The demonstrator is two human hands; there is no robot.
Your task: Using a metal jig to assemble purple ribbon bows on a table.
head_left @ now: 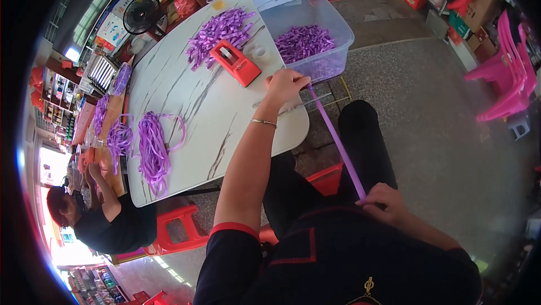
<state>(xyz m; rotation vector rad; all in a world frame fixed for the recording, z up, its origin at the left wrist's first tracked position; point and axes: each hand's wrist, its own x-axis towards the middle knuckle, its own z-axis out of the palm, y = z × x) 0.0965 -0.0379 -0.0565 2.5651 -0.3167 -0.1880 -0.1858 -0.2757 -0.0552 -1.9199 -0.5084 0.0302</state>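
Note:
A purple ribbon point(337, 138) runs taut between my two hands, past the table's right edge and above my leg. My left hand point(286, 85) pinches its far end over the corner of the marble-patterned table point(194, 105). Close to my body, my right hand point(385, 206) is closed on the near end. Just beyond my left hand stands a red tape dispenser point(235, 62). A heap of folded purple ribbon pieces point(221, 33) lies behind the dispenser. At the table's left lies a bundle of long purple ribbons point(154, 150).
A clear plastic bin point(335, 57) holding many purple pieces stands beyond the table's right side. Another person point(107, 215) sits at the left by a wooden table with more ribbon bundles point(119, 138). Pink chairs point(507, 74) stand at the right, and a black fan point(142, 14) at the back left.

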